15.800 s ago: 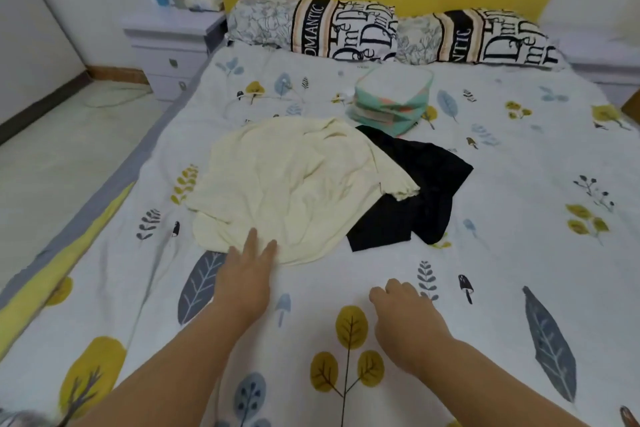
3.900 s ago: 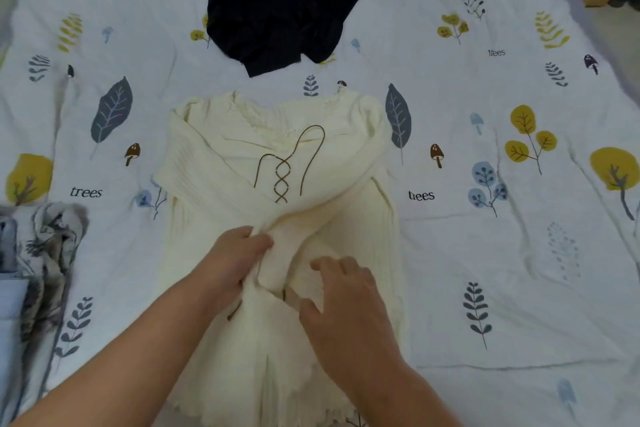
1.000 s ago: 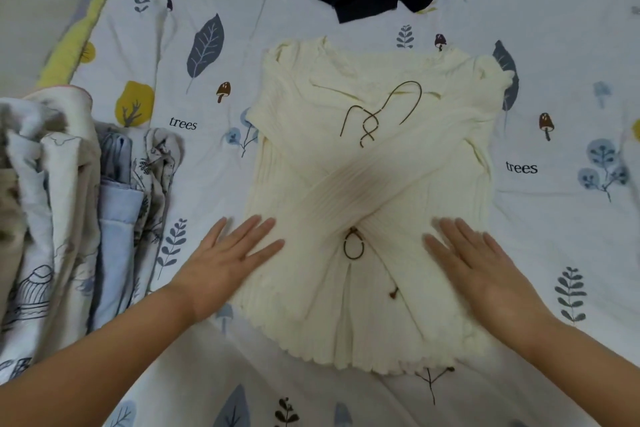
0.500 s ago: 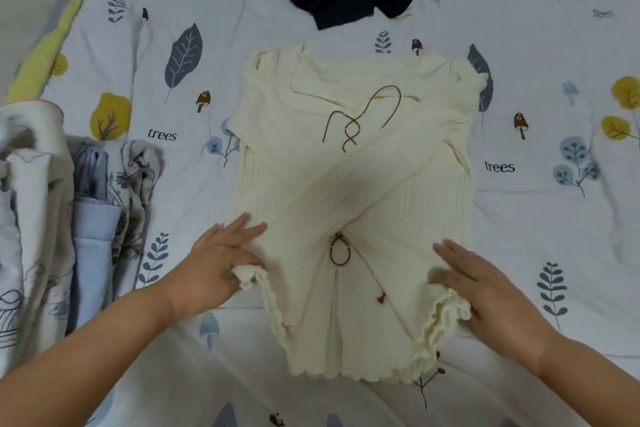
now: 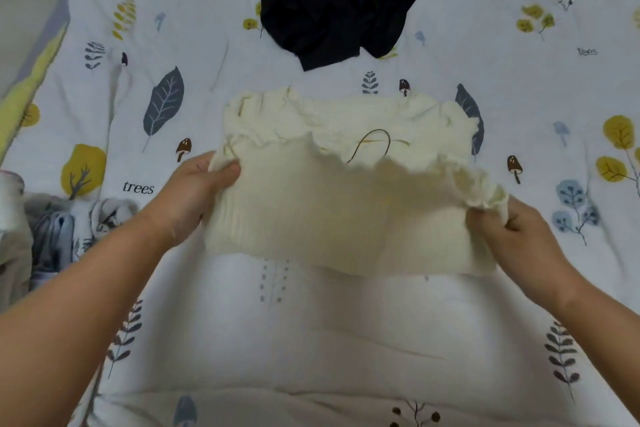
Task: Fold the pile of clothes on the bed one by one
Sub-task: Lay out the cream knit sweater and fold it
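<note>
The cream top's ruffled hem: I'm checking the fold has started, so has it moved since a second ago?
Yes. Both hands, left hand and right hand, have lifted the cream top's hem up toward its neckline, nearer the black garment.

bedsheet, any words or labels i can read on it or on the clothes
"trees": printed on the bedsheet, left of the left hand.
A second printed word on the sheet at upper right: too blurred to read.
Cream top and black garment: no text visible.
</note>
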{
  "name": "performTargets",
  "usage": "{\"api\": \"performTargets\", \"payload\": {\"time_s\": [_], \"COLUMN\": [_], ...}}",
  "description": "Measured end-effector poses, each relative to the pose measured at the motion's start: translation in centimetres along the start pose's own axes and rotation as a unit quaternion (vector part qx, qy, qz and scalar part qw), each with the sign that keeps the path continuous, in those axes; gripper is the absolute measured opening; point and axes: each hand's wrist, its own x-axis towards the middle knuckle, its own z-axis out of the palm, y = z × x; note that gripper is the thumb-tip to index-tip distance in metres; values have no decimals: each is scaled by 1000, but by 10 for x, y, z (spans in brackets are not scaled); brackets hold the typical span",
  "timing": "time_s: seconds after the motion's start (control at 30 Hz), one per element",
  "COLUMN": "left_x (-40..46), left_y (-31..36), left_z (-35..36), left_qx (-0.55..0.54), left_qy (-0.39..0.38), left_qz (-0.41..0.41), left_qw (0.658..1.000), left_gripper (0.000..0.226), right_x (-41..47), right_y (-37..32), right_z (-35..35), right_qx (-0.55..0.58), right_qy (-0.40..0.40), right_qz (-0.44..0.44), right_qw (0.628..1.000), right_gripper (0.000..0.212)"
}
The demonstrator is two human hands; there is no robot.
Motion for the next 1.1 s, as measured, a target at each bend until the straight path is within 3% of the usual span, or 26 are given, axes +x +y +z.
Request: {"api": "performTargets", "payload": {"time_s": [0.23,0.3,0.4,0.47,0.53,0.67,0.77,0.8,0.93,1.0,1.1], "left_x": [72,90,104,106,108,113,118,120,117,113,111], "left_y": [40,38,17,5,5,19,15,11,-11,-21,-27], "left_z": [-2,-1,3,7,11,16,15,14,12,13,15], "left_qx": [-74,-81,67,153,198,229,257,290,399,408,408], "left_qy": [50,85,136,145,156,234,275,284,268,242,217], "left_qz": [33,18,-64,-92,-23,164,163,131,-94,-80,-19], "left_qw": [996,993,986,973,967,931,912,904,872,877,887], "left_gripper": [19,14,33,31,12,17,20,23,74,78,64], "right_x": [92,111,123,122,123,126,132,134,132,127,123], "right_y": [-13,-8,6,10,10,2,0,1,14,19,22], "right_z": [-5,0,13,22,25,23,25,27,33,34,34], "right_qx": [82,67,33,-14,-51,-33,-27,-41,-112,-109,-61], "right_qy": [92,115,87,62,84,204,256,250,144,109,72], "right_qz": [27,58,156,171,145,18,27,58,208,221,221], "right_qw": [992,989,983,983,984,978,966,966,961,963,971], "right_gripper": [18,4,49,61,58,35,31,34,63,71,73]}}
